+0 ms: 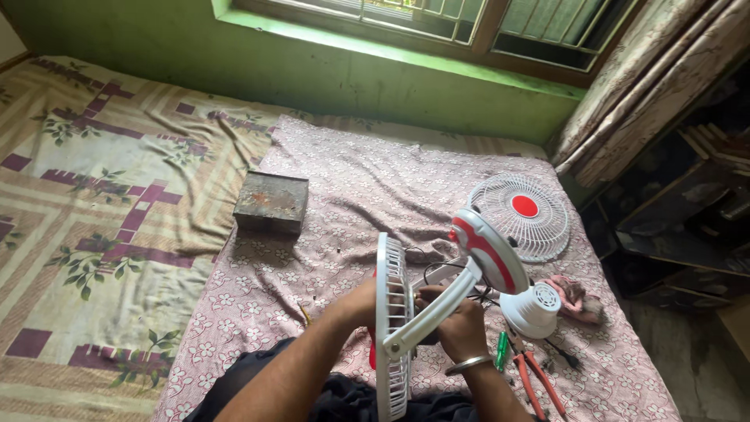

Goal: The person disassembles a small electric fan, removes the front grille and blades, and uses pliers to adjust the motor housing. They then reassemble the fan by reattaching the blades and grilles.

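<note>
A white table fan with red trim is held on edge over my lap. Its rear grille [392, 328] stands upright, and its white arm and red-striped base [486, 248] point up and right. My left hand [361, 303] holds the grille from its left side. My right hand [457, 327], with a metal bangle on the wrist, grips the fan's middle behind the grille; what the fingers hold there is hidden. The loose front grille [518, 216], white with a red centre disc, lies flat on the bed beyond.
A white motor cover [533, 309] and a pink cloth [574, 297] lie at the right. Red-handled pliers [537, 380] and a green screwdriver [501, 351] rest near my right wrist. A rusty metal box [272, 203] sits to the left on the flowered sheet [344, 180].
</note>
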